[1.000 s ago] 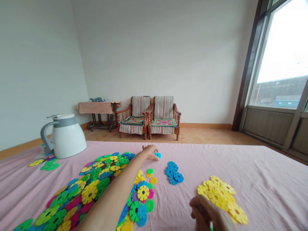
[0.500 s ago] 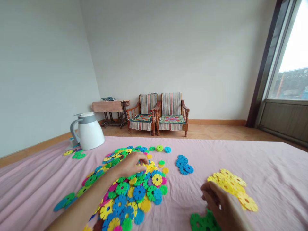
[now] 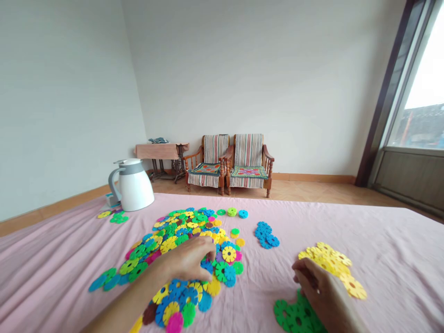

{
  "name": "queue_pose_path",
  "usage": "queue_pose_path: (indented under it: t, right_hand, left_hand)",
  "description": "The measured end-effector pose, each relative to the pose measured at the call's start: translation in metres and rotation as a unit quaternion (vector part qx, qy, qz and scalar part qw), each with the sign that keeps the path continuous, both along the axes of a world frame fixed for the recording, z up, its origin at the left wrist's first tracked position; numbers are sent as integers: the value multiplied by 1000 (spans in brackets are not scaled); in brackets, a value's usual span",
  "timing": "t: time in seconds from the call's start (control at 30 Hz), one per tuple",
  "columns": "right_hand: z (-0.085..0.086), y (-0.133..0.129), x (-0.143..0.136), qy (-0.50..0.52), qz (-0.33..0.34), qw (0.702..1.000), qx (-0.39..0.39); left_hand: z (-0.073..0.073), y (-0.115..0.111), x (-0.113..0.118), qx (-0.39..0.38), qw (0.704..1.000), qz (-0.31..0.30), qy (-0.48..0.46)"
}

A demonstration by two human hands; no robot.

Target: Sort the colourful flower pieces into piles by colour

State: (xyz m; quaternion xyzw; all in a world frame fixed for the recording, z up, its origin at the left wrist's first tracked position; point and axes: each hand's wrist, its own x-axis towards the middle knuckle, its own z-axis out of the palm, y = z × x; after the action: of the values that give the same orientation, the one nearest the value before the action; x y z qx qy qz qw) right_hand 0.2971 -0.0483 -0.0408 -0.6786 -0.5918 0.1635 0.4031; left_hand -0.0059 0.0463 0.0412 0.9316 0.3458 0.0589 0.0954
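My left hand (image 3: 194, 256) is over a big mixed pile of notched plastic discs in green, blue, yellow, pink and brown. Its thumb and fingers are apart, close to a blue disc (image 3: 207, 267), and I see nothing held. My right hand (image 3: 321, 289) is curled closed between a group of green discs (image 3: 294, 314) and a heap of yellow discs (image 3: 353, 286). Whatever its fingertips may hold is hidden. A small cluster of blue discs (image 3: 266, 235) lies between the two hands, farther back.
A white jug (image 3: 137, 189) with a grey handle stands at the back left of the pink cloth (image 3: 388, 249). Some loose discs (image 3: 119, 218) lie beside it. Short disc stacks (image 3: 232, 212) line the pile's far edge. Two wooden armchairs (image 3: 248, 172) stand beyond, against the wall.
My left hand has moved nearer to me over the pile, its thumb and fingers spreading. My right hand stays by the green discs. The view has shifted slightly.
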Motion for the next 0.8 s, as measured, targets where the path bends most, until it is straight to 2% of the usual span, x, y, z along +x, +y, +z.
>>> queue_pose_path:
  t: [0.2, 0.37, 0.57, 0.7, 0.8]
  right_hand:
    - [7, -3, 0, -8, -9, 1000, 1]
    - [12, -5, 0, -10, -15, 1000, -7]
    - [10, -3, 1, -15, -23, 1000, -11]
    - [11, -3, 0, -2, -18, 1000, -11]
    - [11, -3, -2, 7, -11, 1000, -10]
  left_hand:
    - [-9, -2, -12, -1, 998, 67, 18]
    - [-8, -1, -11, -25, 997, 62, 39]
    - [-6, -5, -10, 0, 998, 44, 51]
    - [2, -6, -6, 39, 997, 36, 52]
    - [12, -2, 10, 46, 999, 23, 16]
